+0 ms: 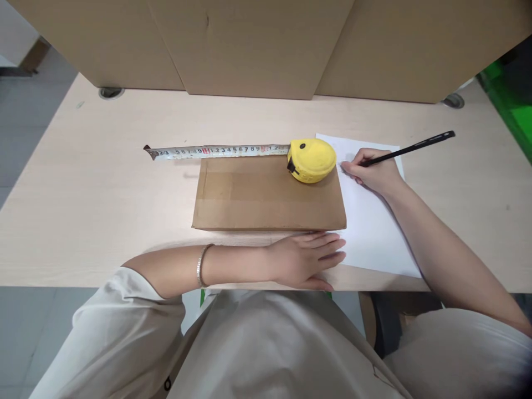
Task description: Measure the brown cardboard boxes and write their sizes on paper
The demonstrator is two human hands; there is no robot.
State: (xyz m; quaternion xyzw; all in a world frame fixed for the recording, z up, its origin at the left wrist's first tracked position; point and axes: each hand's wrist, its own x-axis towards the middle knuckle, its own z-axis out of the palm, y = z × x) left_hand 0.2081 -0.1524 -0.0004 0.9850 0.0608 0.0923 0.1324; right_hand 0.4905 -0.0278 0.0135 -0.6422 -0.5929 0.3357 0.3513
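Note:
My right hand (374, 173) is closed around a black pencil (411, 148), its tip resting on the top left of a white sheet of paper (374, 233). My left hand (310, 259) lies flat with fingers stretched out on the desk, touching the sheet's near left edge, just in front of a flat brown cardboard box (266, 194). A yellow tape measure (311, 159) sits on the box's far right corner. Its blade (216, 151) is pulled out to the left along the box's far edge and past it.
The pale wooden desk (83, 210) runs across the view, with its near edge by my body. Large cardboard panels (249, 50) stand along the back. Two round cable ports (110, 92) sit at the back corners. Something green (511, 111) is at the far right.

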